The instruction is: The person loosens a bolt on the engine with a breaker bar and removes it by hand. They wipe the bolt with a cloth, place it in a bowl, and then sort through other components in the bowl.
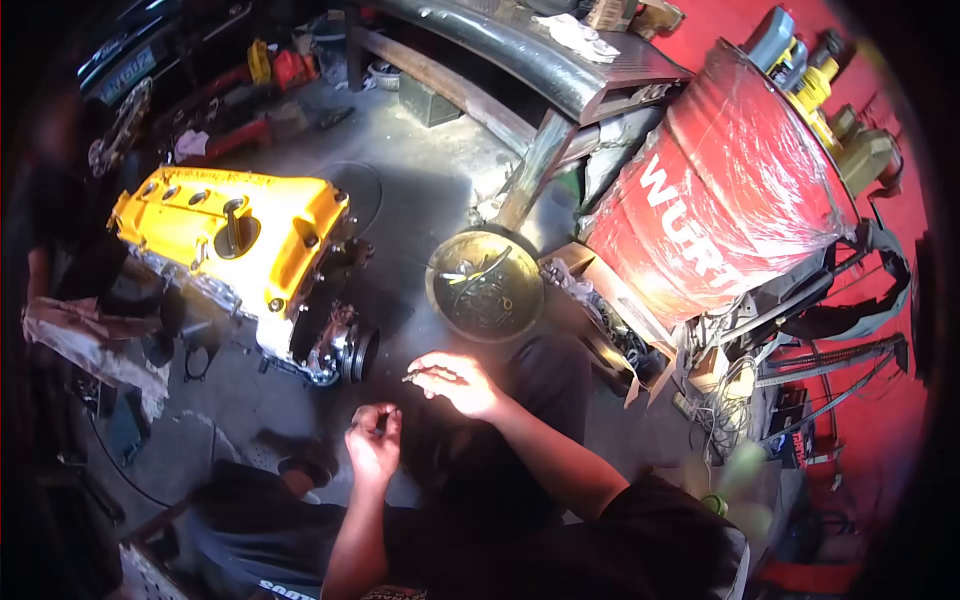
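Observation:
My right hand (462, 386) is closed, with the fingertips pinching a small dark part (408, 378) that looks like a bolt. Just below and to its left, my left hand (374, 440) is raised with its fingers curled together; whatever may be in them is too small to make out. Ahead and to the left stands an engine with a yellow valve cover (285, 215) and a black oil cap (236, 236). A round black fitting (362, 352) juts from its near end, close to my hands. Neither hand touches the engine.
A round basin (440, 310) of small parts and tools sits beyond my right hand. Right of it are a cardboard box (610, 285) of parts and a red drum (720, 190). A metal bench (500, 50) stands behind. At left, another person is beside a stained cloth (90, 335).

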Motion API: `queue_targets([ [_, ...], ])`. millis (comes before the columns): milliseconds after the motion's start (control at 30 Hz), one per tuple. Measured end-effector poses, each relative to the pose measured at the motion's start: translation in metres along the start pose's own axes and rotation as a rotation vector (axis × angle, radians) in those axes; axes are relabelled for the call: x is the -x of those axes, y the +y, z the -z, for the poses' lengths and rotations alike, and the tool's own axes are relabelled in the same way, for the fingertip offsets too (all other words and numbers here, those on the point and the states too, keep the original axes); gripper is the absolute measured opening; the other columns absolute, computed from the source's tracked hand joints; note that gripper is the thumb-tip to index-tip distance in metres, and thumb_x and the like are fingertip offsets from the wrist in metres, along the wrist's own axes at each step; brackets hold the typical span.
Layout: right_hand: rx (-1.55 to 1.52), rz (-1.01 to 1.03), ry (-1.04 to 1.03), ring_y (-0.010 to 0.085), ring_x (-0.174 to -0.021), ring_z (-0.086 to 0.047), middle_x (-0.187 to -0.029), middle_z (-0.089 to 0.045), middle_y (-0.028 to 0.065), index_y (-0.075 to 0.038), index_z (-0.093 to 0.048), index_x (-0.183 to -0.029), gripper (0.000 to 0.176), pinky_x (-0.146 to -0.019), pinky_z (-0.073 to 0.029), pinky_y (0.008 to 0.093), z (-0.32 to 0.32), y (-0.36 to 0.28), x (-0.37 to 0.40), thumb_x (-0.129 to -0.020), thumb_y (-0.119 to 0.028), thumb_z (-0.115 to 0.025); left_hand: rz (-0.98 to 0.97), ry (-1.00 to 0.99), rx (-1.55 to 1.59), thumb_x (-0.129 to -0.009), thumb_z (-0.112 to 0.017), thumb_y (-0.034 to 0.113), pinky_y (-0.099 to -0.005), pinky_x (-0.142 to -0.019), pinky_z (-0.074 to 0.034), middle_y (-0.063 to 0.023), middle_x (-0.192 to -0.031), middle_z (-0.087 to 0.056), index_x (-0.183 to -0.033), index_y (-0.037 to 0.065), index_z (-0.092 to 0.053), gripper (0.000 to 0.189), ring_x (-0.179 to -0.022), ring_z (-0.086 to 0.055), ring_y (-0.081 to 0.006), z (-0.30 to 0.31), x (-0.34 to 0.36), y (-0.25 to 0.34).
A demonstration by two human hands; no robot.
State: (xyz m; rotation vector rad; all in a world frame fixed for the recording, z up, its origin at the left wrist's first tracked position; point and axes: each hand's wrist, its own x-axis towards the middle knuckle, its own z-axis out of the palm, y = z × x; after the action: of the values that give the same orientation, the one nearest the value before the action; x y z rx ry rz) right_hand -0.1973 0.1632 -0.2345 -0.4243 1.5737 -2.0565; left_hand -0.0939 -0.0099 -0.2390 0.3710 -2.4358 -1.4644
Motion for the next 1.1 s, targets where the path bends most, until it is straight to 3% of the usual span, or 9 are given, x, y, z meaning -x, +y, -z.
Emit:
queue_targets([
  [200,0.370,0.370,0.401,0.0113,-0.092,-0.060,-0.101,-0.066,0.0023,-0.007,-0.067,-0.109,0.019,-0.085,-0.048,0.0267,0.104,-0.143,-0.046,-0.091,-0.011,-0.064,-0.151,-0.151,-0.444,-0.080,-0.069,0.015,-0.0440,-0.086,-0.047,-0.0150,-0.084,-0.067,-0.076,0.003,-0.067,0.012,-0.095,-0.061,-0.0350,-0.037,0.009,-0.082],
  [400,0.354,0.642,0.627,0.0037,-0.092,-0.056,-0.104,-0.070,0.0015,-0.010,-0.062,-0.109,0.017,-0.076,-0.043,0.0222,0.248,-0.317,-0.161,-0.095,-0.019,-0.060,0.683,-0.853,-0.688,-0.071,-0.074,0.025,-0.0482,-0.099,-0.043,-0.0215,-0.110,-0.066,-0.108,0.002,-0.065,0.045,-0.117,-0.056,-0.0373,-0.075,0.073,-0.256],
  [500,0.745,0.815,0.772,0.0083,-0.094,-0.058,-0.107,-0.069,0.0040,-0.007,-0.057,-0.110,0.018,-0.083,-0.043,0.0247,0.317,-0.351,-0.224,-0.099,-0.019,-0.055,0.941,-0.623,-0.643,-0.069,-0.077,0.031,-0.0457,-0.097,-0.045,-0.0233,-0.124,-0.059,-0.140,0.004,-0.039,0.085,-0.117,-0.056,-0.0377,-0.052,0.050,-0.240],
  [567,1.022,0.787,0.914,0.0095,-0.094,-0.056,-0.108,-0.067,0.0055,-0.006,-0.058,-0.111,0.021,-0.084,-0.043,0.0253,0.367,-0.362,-0.266,-0.098,-0.022,-0.055,0.560,-0.747,-0.625,-0.066,-0.081,0.030,-0.0427,-0.097,-0.047,-0.0241,-0.133,-0.052,-0.149,0.006,-0.018,0.107,-0.118,-0.056,-0.0383,-0.041,0.045,-0.240],
  [700,1.095,0.520,0.969,0.0227,-0.107,-0.059,-0.111,-0.065,0.0146,-0.003,-0.057,-0.114,0.033,-0.095,-0.042,0.0345,0.395,-0.384,-0.311,-0.096,-0.031,-0.056,0.732,-0.533,-0.341,-0.068,-0.080,0.025,-0.0438,-0.101,-0.043,-0.0213,-0.134,-0.052,-0.150,0.008,-0.018,0.104,-0.120,-0.055,-0.0382,-0.040,0.049,-0.260],
  [800,1.182,0.350,0.937,0.0289,-0.114,-0.058,-0.117,-0.063,0.0194,-0.002,-0.054,-0.119,0.039,-0.099,-0.040,0.0365,0.417,-0.394,-0.337,-0.096,-0.034,-0.051,0.776,-0.566,-0.350,-0.069,-0.080,0.027,-0.0428,-0.102,-0.043,-0.0250,-0.135,-0.050,-0.148,0.001,-0.021,0.101,-0.122,-0.052,-0.0384,-0.036,0.035,-0.209],
  [900,1.442,0.195,0.972,0.0386,-0.122,-0.053,-0.126,-0.057,0.0273,0.001,-0.049,-0.126,0.047,-0.102,-0.040,0.0434,0.441,-0.398,-0.352,-0.098,-0.036,-0.043,0.806,-0.618,-0.326,-0.072,-0.079,0.028,-0.0412,-0.103,-0.043,-0.0259,-0.134,-0.052,-0.144,-0.005,-0.027,0.094,-0.122,-0.052,-0.0388,-0.056,0.052,-0.252],
  [1033,1.467,0.331,1.043,0.0414,-0.118,-0.054,-0.121,-0.059,0.0287,0.001,-0.052,-0.121,0.045,-0.100,-0.041,0.0452,0.389,-0.389,-0.323,-0.097,-0.036,-0.042,0.641,-0.361,-0.427,-0.076,-0.075,0.029,-0.0447,-0.099,-0.044,-0.0260,-0.121,-0.059,-0.135,-0.005,-0.040,0.077,-0.114,-0.057,-0.0406,-0.078,0.054,-0.243],
  [1100,1.115,0.597,1.026,0.0285,-0.101,-0.062,-0.107,-0.065,0.0199,0.001,-0.056,-0.113,0.035,-0.090,-0.045,0.0369,0.363,-0.379,-0.306,-0.096,-0.029,-0.051,0.597,-0.240,-0.412,-0.078,-0.073,0.028,-0.0455,-0.096,-0.046,-0.0263,-0.116,-0.062,-0.131,-0.006,-0.045,0.069,-0.111,-0.059,-0.0403,-0.084,0.033,-0.217],
])
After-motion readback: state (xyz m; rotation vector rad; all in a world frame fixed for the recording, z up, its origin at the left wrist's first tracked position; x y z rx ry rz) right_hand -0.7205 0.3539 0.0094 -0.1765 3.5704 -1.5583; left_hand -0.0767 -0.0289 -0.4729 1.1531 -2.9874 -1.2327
